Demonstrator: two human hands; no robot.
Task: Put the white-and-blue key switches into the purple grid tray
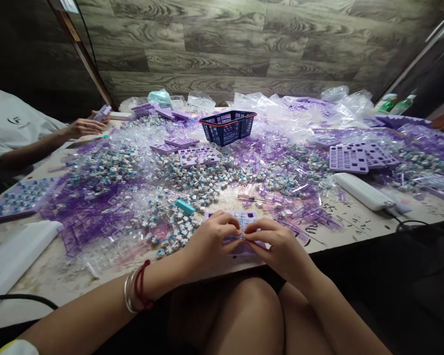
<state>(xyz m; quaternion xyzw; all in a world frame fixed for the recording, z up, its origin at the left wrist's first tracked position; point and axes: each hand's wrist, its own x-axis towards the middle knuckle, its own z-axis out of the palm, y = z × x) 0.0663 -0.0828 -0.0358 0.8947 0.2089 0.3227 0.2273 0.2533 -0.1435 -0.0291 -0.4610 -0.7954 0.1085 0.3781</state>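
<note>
A purple plate with square cut-outs [250,215] lies at the table's front edge, partly covered by my hands. My left hand [215,240] is over its left part, thumb and index finger pinched together. From the right, my right hand [277,242] meets it with its fingers pinched too, and the fingertips of both nearly touch above the plate. What sits between the fingertips is too small to make out. Just left of the plate spreads a pile of small white and blue switches [203,185], with a turquoise block [185,207] lying on it.
A dark blue basket [227,129] stands behind the pile. Purple plates [348,159] and a white bar-shaped device [364,192] lie to the right. Clear and purple plastic pieces cover much of the table. At the left, a person's hand [87,126] holds a purple piece.
</note>
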